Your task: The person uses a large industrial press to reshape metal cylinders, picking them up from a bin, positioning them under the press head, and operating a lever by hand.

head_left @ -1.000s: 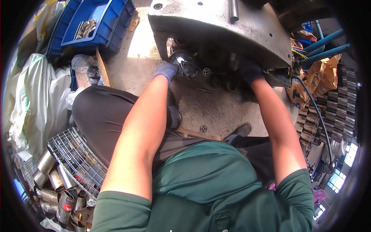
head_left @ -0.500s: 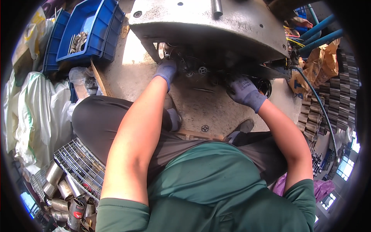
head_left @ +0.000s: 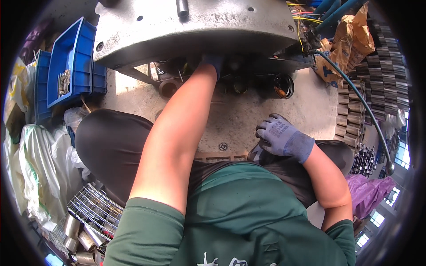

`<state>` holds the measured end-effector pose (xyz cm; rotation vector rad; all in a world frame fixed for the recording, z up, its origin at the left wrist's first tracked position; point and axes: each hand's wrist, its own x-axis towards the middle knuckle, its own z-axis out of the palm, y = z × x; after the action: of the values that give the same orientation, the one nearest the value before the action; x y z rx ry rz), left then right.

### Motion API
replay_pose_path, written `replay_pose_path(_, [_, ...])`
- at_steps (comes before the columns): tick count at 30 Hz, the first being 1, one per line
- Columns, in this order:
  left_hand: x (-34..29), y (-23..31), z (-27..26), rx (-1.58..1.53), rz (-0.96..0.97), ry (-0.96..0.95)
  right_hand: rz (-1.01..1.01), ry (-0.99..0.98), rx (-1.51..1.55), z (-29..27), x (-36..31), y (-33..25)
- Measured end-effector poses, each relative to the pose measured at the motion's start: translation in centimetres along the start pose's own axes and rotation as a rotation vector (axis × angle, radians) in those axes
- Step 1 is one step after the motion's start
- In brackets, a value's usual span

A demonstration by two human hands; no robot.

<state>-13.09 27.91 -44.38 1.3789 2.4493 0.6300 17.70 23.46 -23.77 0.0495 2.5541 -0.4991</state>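
My left hand point(head_left: 213, 61), in a blue-grey glove, reaches in under the heavy metal machine table point(head_left: 199, 24). Its fingers are hidden in the shadow there. My right hand point(head_left: 282, 135), gloved alike, hovers over my right shin with its fingers curled in. Its palm faces away, so anything inside it is hidden. Under the table edge, a black round container point(head_left: 290, 87) with something orange-brown inside lies right of my left hand. A brownish round part point(head_left: 168, 89) sits left of my left forearm. On the floor between my feet lies a small round openwork metal piece point(head_left: 222, 146).
Blue crates point(head_left: 84, 66) stand at the far left, above white sacks point(head_left: 37, 164). A wire basket point(head_left: 93, 208) and metal tubes point(head_left: 72, 226) are at lower left. Right are stacked metal parts point(head_left: 372, 84), torn brown paper point(head_left: 350, 40) and a hanging hose point(head_left: 361, 99).
My left hand has moved right and deeper under the table. My right hand has come out from under it, back towards my body. The view has shifted to the right.
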Motion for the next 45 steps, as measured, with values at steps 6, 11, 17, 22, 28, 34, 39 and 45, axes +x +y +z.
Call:
replay_pose_path(6, [1.4,0.8,3.5,0.013,-0.033,0.070,0.029,0.081,0.108,0.1,0.3,1.7])
replay_pose_path(11, [0.3,-0.5,3.9,-0.002,-0.064,0.104,0.020,0.054,0.082,0.5,-0.1,2.0])
replay_pose_path(17, [-2.9,4.2,0.4,0.017,-0.194,-0.019,0.053,-0.020,0.118,0.7,-0.9,2.1])
replay_pose_path(22, [-2.4,3.4,1.1,0.208,-0.054,0.032,0.038,-0.011,0.125,0.9,-0.9,2.2])
replay_pose_path(28, [-1.3,3.0,2.5,0.127,0.079,-0.145,0.055,0.013,0.105,2.0,-1.1,2.4])
replay_pose_path(34, [-0.5,2.8,4.5,0.158,0.021,-0.177,0.070,-0.025,0.113,1.7,-1.0,2.5])
replay_pose_path(39, [0.0,3.2,4.9,0.007,0.095,-0.088,0.099,-0.040,0.127,2.3,-1.0,2.5])
replay_pose_path(45, [0.5,1.8,5.8,0.032,0.175,-0.192,0.085,-0.109,0.090,1.1,-0.5,2.0])
